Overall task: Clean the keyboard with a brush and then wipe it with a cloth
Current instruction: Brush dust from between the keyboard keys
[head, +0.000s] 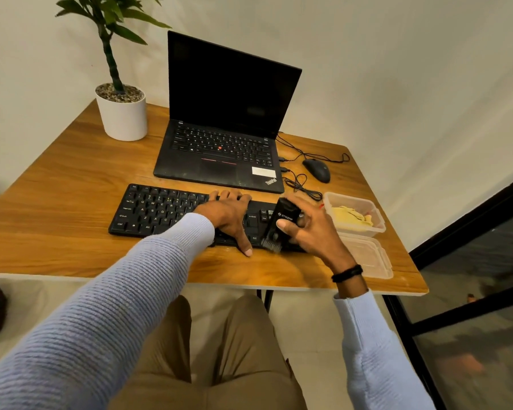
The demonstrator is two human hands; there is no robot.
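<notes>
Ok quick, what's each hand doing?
Left hand: open, flat on the keyboard.
Right hand: closed around the black brush.

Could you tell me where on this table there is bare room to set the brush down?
Bare wood lies left of the keyboard, below the plant pot. The right side is crowded: mouse, cables, container, lid.

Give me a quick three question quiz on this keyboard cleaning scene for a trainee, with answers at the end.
1. True or false: the left hand rests flat on the keyboard.
2. Which hand holds the brush? A) left B) right C) neither
3. Fill in: the yellow cloth lies inside the clear plastic ____.

Key:
1. True
2. B, the right hand; bristles point down at the keyboard's right end.
3. container
</notes>
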